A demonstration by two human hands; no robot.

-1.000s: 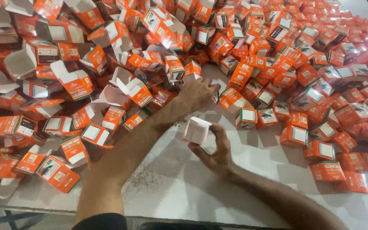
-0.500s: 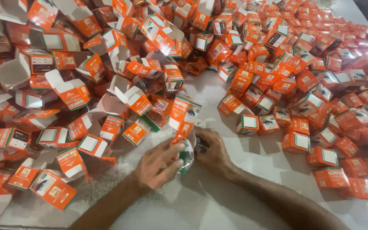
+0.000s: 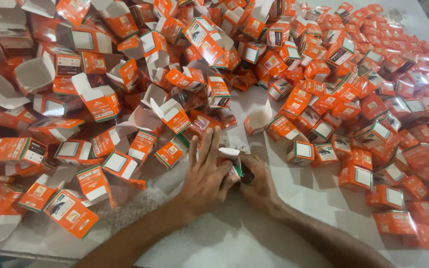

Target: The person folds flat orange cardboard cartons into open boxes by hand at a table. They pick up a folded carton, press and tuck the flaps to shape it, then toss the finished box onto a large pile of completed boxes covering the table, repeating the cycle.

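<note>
- Nearest in: left hand [image 3: 205,179] laid flat-ish with fingers spread, pressing onto the small orange-and-white carton [image 3: 231,160] from its left side.
- Right hand [image 3: 257,184] curled shut around the same carton from the right, thumb tucked at a dark bit underneath; can't tell what that dark bit is.
- So carton pinched between both hands on the white bench [image 3: 254,238], white flap up, long axis roughly upright. Both equally near, touching it.
- Just beyond: open carton [image 3: 259,119] lying alone, then the big heap of orange cartons [image 3: 323,59] all round.
- Versus half a second back: left hand moved up over the carton instead of sitting low-left of it; one second back, was reaching into the heap.
</note>
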